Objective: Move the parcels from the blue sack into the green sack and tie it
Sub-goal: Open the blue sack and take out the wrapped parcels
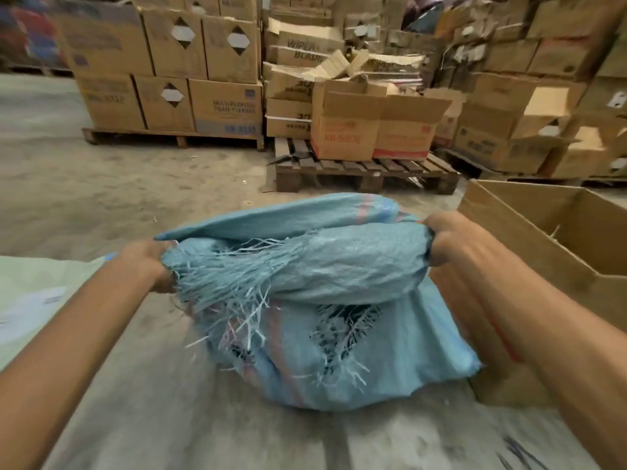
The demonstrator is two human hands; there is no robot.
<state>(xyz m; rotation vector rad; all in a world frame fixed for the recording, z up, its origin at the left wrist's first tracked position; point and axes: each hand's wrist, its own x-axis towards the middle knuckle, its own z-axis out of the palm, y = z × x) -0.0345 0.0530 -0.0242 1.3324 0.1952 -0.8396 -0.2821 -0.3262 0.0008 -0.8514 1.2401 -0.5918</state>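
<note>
I gripped the soft, frayed blue sack (339, 351) by its bunched mouth, left hand (149, 262) and right hand (451, 239) both clenched, judging that the firmest hold.

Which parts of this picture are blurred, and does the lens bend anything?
Head view: the blue sack, left hand and right hand look fairly sharp; the floor at bottom right is motion-smeared; the stacked cartons lean at the edges; dim light, no glare.
</note>
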